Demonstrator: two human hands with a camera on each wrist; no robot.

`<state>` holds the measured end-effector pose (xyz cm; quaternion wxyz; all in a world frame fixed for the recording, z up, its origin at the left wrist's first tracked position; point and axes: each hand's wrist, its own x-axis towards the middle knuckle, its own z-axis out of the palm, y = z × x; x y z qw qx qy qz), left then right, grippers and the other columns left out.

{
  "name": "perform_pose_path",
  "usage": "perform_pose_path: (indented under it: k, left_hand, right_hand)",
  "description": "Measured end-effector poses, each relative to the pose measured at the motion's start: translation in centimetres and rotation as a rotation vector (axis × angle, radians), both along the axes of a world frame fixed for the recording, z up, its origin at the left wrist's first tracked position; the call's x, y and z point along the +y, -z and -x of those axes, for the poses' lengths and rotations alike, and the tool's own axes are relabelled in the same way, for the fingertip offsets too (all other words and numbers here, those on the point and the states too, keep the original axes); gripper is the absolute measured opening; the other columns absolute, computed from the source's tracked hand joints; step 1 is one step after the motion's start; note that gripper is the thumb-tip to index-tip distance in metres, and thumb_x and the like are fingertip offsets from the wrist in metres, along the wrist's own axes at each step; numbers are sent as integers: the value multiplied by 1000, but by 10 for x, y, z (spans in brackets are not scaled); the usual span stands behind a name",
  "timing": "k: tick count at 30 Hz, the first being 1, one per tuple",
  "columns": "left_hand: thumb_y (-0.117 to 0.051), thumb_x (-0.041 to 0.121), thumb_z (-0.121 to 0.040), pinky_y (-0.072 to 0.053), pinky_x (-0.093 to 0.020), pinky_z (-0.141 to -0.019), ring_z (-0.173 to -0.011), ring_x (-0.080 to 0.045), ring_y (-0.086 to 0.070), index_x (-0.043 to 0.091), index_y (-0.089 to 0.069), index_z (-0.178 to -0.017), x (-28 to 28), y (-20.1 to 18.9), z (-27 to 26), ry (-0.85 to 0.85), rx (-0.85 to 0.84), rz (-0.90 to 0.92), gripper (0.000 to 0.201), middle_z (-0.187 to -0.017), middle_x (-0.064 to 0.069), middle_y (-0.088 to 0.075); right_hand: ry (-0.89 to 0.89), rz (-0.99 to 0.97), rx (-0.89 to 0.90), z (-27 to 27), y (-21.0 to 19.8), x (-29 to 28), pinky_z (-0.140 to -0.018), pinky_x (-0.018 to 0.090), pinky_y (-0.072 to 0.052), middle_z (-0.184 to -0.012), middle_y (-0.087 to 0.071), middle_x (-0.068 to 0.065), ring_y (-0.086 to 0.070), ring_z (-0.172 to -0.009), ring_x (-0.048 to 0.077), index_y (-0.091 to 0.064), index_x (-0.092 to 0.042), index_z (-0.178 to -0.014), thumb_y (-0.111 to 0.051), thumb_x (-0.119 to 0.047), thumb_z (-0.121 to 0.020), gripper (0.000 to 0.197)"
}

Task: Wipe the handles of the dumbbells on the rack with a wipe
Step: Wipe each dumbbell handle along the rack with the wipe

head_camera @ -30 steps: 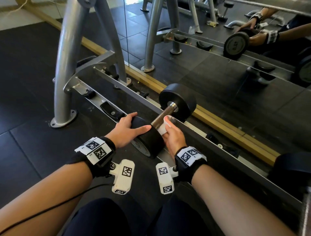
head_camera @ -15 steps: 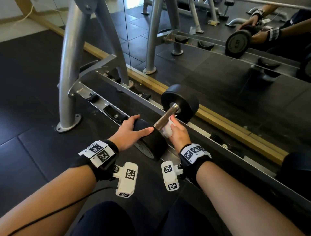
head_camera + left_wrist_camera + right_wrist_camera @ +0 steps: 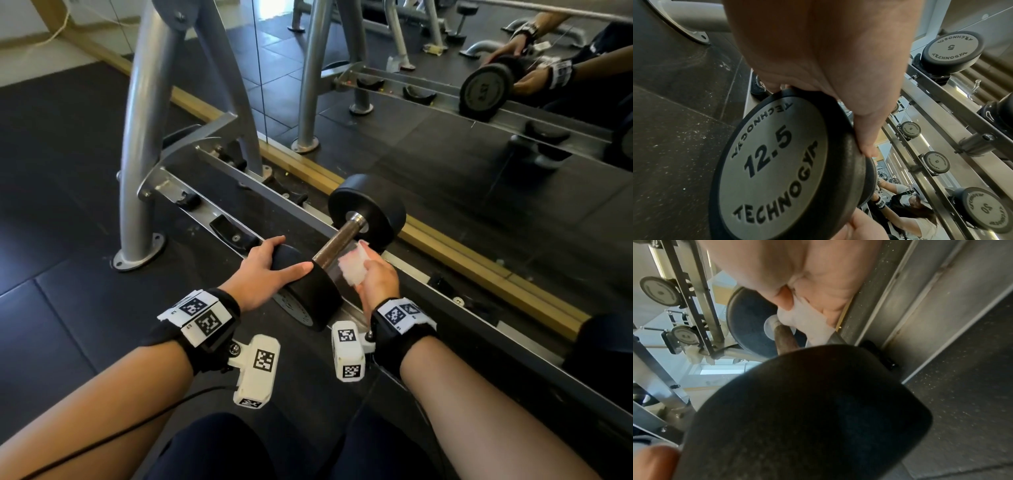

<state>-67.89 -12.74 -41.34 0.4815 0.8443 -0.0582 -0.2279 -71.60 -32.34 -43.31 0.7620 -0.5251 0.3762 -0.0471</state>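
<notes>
A black 12.5 dumbbell lies across the bottom rail of the rack, its metal handle bare between the two heads. My left hand grips the top of the near head, fingers and thumb curled over its rim. My right hand holds a folded white wipe just right of the handle's near part. In the right wrist view the wipe is pinched between thumb and fingers, next to the handle. Whether it touches the handle I cannot tell.
A mirror behind the rack reflects the hands and dumbbell. A wooden strip runs along its base. The rack's grey upright stands at the left. Another dumbbell head sits at the right. Upper tiers hold several dumbbells.
The right hand with the wipe has slid slightly back along the handle toward the near head. The left hand stays on the near head.
</notes>
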Motion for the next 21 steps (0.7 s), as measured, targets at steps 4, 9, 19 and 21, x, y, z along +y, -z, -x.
perform_pose_path:
  k: [4, 9, 19, 21]
  left_hand:
    - [-66, 72, -58, -39, -30, -101, -128, -19, -43, 31, -29, -152, 0, 0, 1, 0, -12, -14, 109, -144, 0, -37]
    - [-66, 73, -57, -39, -36, -109, -131, -21, -42, 31, -28, -152, 0, 1, 2, -8, -4, -10, 110, -146, -2, -37]
    - [-66, 71, -59, -41, -41, -111, -131, -22, -43, 31, -27, -152, 0, -3, 3, -4, 7, -25, 109, -146, -2, -36]
    - [-67, 69, -62, -40, -42, -112, -132, -22, -43, 31, -28, -152, -1, -2, 3, -9, 5, -23, 106, -146, -2, -37]
  right_hand:
    - [-29, -74, 39, -2, 2, 6, -94, 41, -53, -79, -75, 3, -66, -85, 21, -71, -26, -57, -60, -21, -96, 41]
    - [-101, 24, 71, 16, 9, 12, -97, 42, -51, -95, -72, 0, -65, -101, 24, -75, -32, -74, -47, -6, -93, 43]
    - [-122, 244, 4, -11, -12, -15, -108, 52, -43, -142, -52, 23, -48, -132, 41, -58, -6, -131, -39, -1, -100, 38]
    - [-189, 216, -47, -10, -7, -5, -111, 55, -38, -145, -47, 22, -44, -134, 43, -58, -12, -130, -36, 4, -99, 40]
